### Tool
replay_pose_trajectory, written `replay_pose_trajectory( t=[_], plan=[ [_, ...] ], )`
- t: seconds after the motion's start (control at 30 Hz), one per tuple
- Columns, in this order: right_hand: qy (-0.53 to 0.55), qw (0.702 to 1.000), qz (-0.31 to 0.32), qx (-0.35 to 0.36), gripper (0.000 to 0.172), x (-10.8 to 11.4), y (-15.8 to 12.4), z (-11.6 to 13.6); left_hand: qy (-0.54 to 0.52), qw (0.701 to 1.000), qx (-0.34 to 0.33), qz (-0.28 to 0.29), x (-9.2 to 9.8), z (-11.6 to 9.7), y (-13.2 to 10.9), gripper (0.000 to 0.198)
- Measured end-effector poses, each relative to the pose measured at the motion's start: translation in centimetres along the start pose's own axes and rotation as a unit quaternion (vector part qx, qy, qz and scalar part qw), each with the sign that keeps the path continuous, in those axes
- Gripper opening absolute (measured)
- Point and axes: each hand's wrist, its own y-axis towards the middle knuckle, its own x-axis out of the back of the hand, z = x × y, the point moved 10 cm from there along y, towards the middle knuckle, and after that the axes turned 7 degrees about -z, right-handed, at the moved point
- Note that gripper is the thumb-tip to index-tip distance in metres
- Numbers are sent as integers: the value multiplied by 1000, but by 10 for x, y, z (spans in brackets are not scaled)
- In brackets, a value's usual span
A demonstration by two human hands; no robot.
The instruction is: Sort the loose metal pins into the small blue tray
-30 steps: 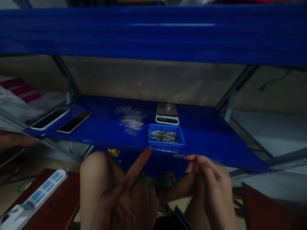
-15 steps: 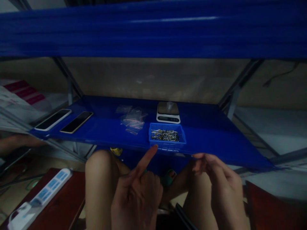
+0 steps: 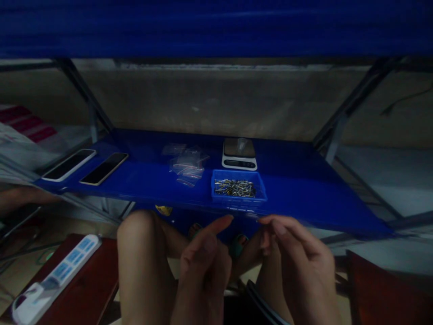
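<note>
My left hand [image 3: 208, 266] is raised over my lap, its index finger stretched forward and the other fingers curled, with nothing visible in it. Opposite it, my right hand [image 3: 299, 266] has its index finger extended and its thumb apart, also without anything visible in it. Both index fingertips point toward each other across a gap, just in front of the table edge. Nearest to them is a small blue plastic basket [image 3: 215, 195] of thin metal pieces [image 3: 235, 188], perhaps nails or screws. Behind it stands a digital scale [image 3: 240, 163] with a small clear cup [image 3: 241, 144] on top.
Clear zip bags [image 3: 189, 164] lie left of the basket on the blue table [image 3: 152, 180]. Two phones [image 3: 104, 169] rest at its left end. A blue shelf [image 3: 216, 31] spans overhead. A white power strip [image 3: 64, 271] lies on a dark red stool [image 3: 91, 289] at left.
My left hand has shifted right and its index finger has lowered toward the right. My right hand has moved slightly left, so the fingertips are closer together. The view has tilted slightly.
</note>
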Motion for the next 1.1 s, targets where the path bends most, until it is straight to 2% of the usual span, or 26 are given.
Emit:
replay_pose_trajectory(
  t=[0.1, 0.2, 0.33, 0.47, 0.7, 0.97, 1.1],
  plan=[
    [-32, 997, 56, 45, 20, -16, -11, 16, 11, 999, -7, -31, 0, 1, -1, 32],
    [-31, 992, 84, 92, 15, -28, -20, 35, 25, 999, -2, -42, -5, 3, -5, 34],
    [-32, 988, 81, 126, 13, -28, -28, 50, 31, 999, 20, -23, -14, 11, -10, 33],
    [-21, 988, 69, 138, 12, -22, -33, 56, 30, 999, -4, -18, -15, 12, -12, 29],
    [17, 992, 49, 114, 12, -16, -34, 54, 53, 997, -48, -21, -17, 12, -17, 29],
    [81, 993, 51, 75, 9, -10, -37, 50, 57, 995, -71, -30, -24, 11, -24, 36],
    [127, 989, 58, 41, 10, -10, -37, 41, 57, 994, -88, -22, -30, 10, -24, 34]
  ],
)
